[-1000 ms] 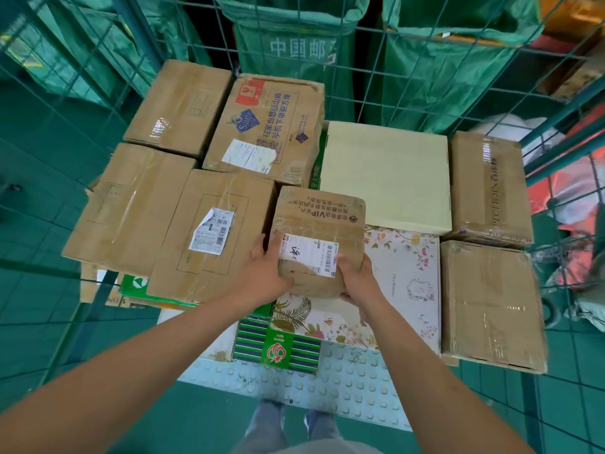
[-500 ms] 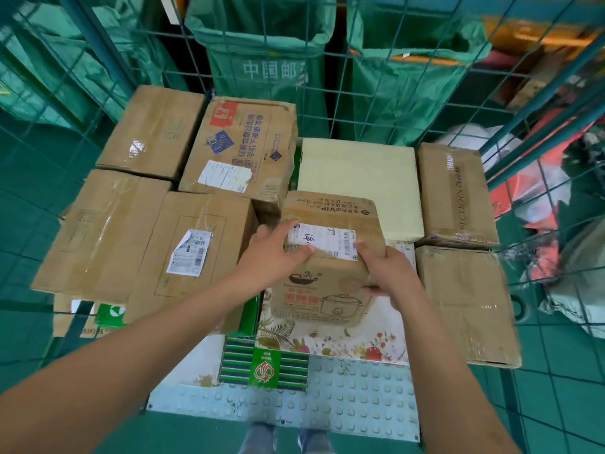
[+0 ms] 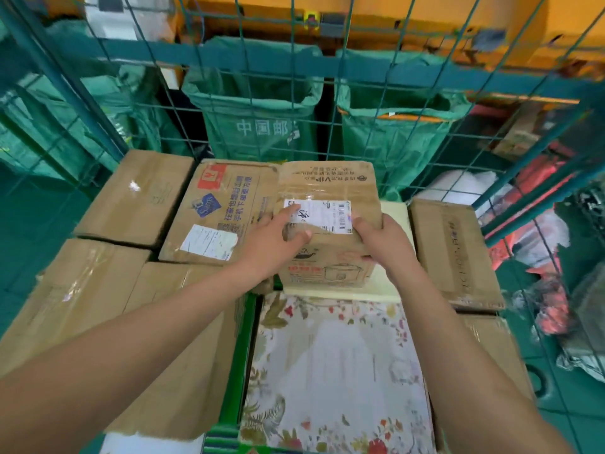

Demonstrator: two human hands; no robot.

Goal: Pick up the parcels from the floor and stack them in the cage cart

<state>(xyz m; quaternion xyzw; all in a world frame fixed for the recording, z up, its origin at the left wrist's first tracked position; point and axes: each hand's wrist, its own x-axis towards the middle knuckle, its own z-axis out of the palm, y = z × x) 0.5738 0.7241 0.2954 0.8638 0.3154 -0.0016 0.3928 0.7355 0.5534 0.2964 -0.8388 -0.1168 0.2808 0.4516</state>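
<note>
The small parcel [image 3: 329, 221] sits on the pale yellow box [image 3: 389, 283] near the green mesh back wall [image 3: 327, 103] of the cage cart, touching the printed carton [image 3: 222, 211] on its left, with a strip of yellow top bare on its right. Brown cardboard, it carries a white barcode label and a rice-cooker drawing. The left hand [image 3: 271, 239] holds its left top edge, the right hand [image 3: 381, 239] its right side.

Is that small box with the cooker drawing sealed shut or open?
Sealed, it seems: the small box has flat flaps, with tape and a white label across its top. Both hands grip it, left hand, right hand.
</note>
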